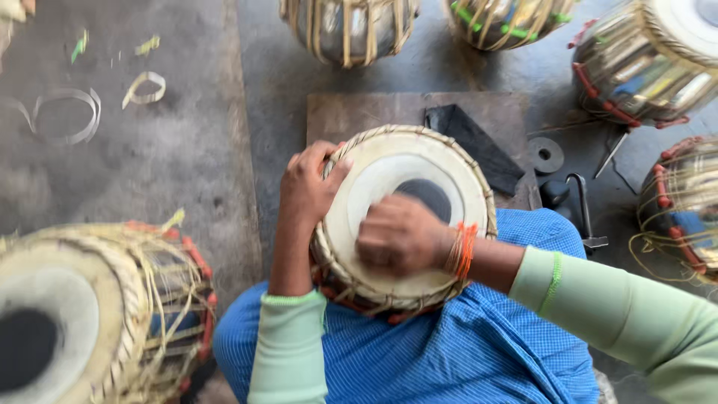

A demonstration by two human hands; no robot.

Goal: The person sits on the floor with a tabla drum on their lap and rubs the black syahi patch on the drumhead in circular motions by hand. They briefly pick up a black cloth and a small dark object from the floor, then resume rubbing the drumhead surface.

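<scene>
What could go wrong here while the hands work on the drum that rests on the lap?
The right hand is blurred over the drum skin near its black spot; hard rubbing might damage the spot. The left hand grips only the rim, so the drum might slip off the lap. Metal tools lie close beside the knee.

Pale-skinned drum [389,176], black centre spot, tilted on lap.

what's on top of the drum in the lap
The right hand, closed and blurred, rests on the pale skin of the drum, partly covering its black centre patch. The left hand grips the rim. Anything held inside the fist is hidden.
</scene>
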